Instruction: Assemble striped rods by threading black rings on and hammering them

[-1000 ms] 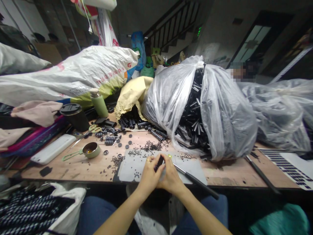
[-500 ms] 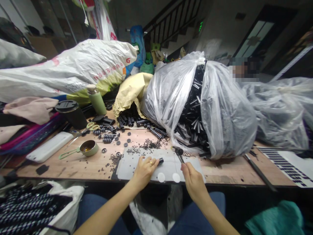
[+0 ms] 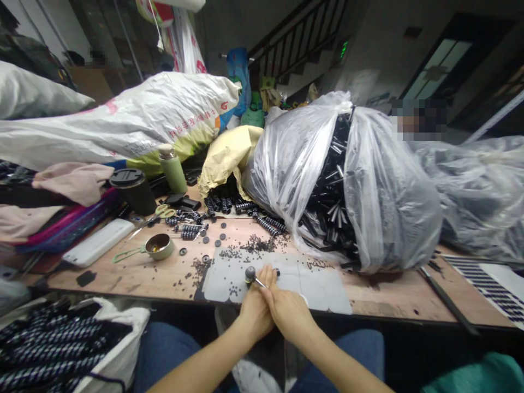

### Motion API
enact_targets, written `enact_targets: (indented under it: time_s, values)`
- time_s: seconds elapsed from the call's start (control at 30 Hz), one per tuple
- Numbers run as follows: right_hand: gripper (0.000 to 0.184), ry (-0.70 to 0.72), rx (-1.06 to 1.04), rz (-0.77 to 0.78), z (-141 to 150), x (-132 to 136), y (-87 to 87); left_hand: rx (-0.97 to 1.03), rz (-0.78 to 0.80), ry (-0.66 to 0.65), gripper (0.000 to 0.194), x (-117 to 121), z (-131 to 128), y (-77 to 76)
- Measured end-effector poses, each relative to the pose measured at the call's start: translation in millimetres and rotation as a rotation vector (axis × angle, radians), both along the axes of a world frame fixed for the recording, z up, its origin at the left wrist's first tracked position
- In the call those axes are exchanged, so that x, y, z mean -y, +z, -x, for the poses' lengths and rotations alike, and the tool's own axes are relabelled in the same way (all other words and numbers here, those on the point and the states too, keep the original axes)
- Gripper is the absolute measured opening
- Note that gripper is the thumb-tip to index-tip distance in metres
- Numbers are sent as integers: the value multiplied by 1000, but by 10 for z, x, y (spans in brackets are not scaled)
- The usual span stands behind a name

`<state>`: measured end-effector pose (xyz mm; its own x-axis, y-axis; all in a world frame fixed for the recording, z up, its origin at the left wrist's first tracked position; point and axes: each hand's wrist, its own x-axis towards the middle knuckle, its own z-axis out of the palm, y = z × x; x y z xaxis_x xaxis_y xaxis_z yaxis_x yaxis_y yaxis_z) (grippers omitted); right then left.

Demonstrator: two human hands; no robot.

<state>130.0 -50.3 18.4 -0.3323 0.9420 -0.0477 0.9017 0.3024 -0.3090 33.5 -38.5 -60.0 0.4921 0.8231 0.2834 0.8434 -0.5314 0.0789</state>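
My left hand [image 3: 256,308] and my right hand [image 3: 286,310] are pressed together over a grey mat [image 3: 323,284] at the table's front edge. My right hand grips a thin metal tool with a small round dark head [image 3: 250,274], which points left above the mat. The fingers of my left hand are curled round a small black tube [image 3: 277,272], whose tip shows just past them. Tiny black beads [image 3: 231,290] lie scattered on the mat near the tool's head.
A big clear bag of black tubes [image 3: 347,185] fills the table behind the mat. Striped coils [image 3: 229,206], a green measuring cup [image 3: 158,246], scissors [image 3: 159,213], a green bottle [image 3: 172,168], a dark cup [image 3: 131,191] and a white case [image 3: 98,242] lie left. A bag of striped pieces [image 3: 53,349] sits lower left.
My hands had parted, the right one lifting the tool off to the right. They have now come back together, and the tool's head has swung left over the mat.
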Motion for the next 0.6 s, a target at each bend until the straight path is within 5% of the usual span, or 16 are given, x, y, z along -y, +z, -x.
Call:
enact_targets:
  time_s: [0.3, 0.43, 0.6]
  values:
    - [37, -240, 201, -43, -533, -249, -79, 81, 256, -12, 18, -263, 164, 493]
    - [34, -274, 252, -88, -742, -328, -339, 109, 117, 210, 28, -960, 155, 663]
    - [21, -265, 123, -339, -891, -637, -305, 104, 104, 39, 19, -1707, 94, 590]
